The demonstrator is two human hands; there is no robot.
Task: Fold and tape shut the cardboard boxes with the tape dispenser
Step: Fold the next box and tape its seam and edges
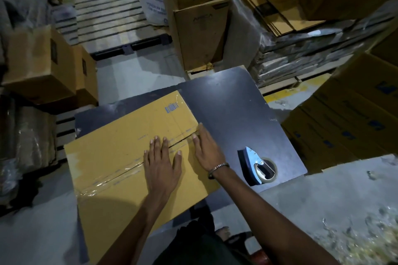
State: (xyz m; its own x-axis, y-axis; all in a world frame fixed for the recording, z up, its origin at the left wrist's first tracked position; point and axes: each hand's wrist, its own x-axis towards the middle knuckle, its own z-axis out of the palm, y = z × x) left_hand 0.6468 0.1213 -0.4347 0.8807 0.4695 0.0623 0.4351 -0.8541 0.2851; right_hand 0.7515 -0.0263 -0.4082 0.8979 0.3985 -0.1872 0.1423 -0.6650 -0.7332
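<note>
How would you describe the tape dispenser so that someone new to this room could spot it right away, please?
Start at the dark table in the middle, where both hands press flat on a yellow cardboard box. To the right of the right hand, on bare tabletop, lies the tape dispenser. It is the only light blue metal object there, with a tape roll at its near end.

One tape dispenser (257, 164), two hands (162, 163), one taped box (120, 157).
</note>
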